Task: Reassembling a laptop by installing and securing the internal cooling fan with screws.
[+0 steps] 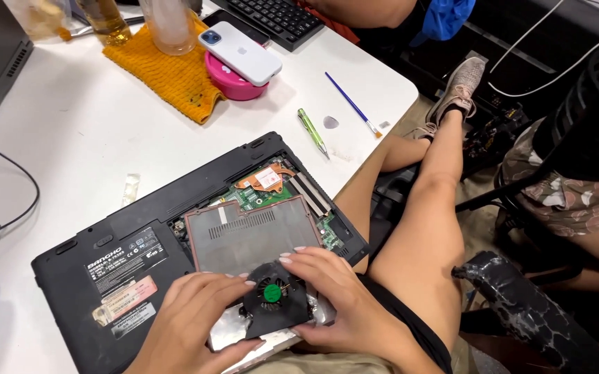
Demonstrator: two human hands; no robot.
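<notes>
While both hands pinch the black cooling fan (274, 298) over the upturned laptop (133, 256) at the table's near edge, left hand (195, 325) fingers curl under it, right hand (334, 298) fingers clamp its rim, steadying it above the opened bay.

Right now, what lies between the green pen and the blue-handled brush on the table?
In the head view, a small grey oval piece lies on the white table between the green pen and the brush.
</notes>
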